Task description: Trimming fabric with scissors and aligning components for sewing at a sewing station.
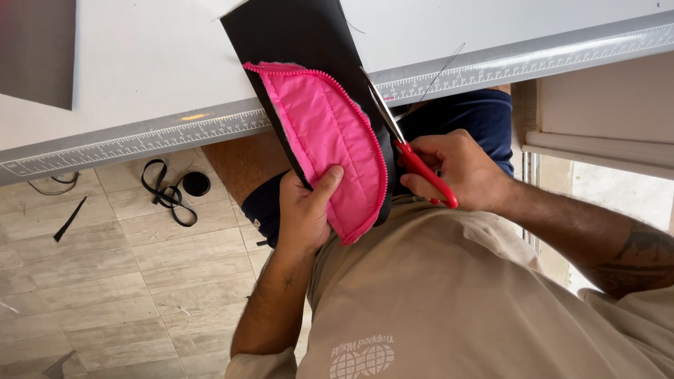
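The black sheet (295, 42) is cut off by the top edge, and its lower part lies hidden behind the pink quilted piece (330, 147). The left hand (303, 210) conceals its fingers behind that piece; only the thumb shows. The right hand (456, 168) covers most of the red scissor handles (425, 172). The ruler markings along the table edge (126, 144) are too small to read.

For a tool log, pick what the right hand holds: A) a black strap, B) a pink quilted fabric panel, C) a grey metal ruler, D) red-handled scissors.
D: the right hand grips the red-handled scissors, blades against the black sheet material.
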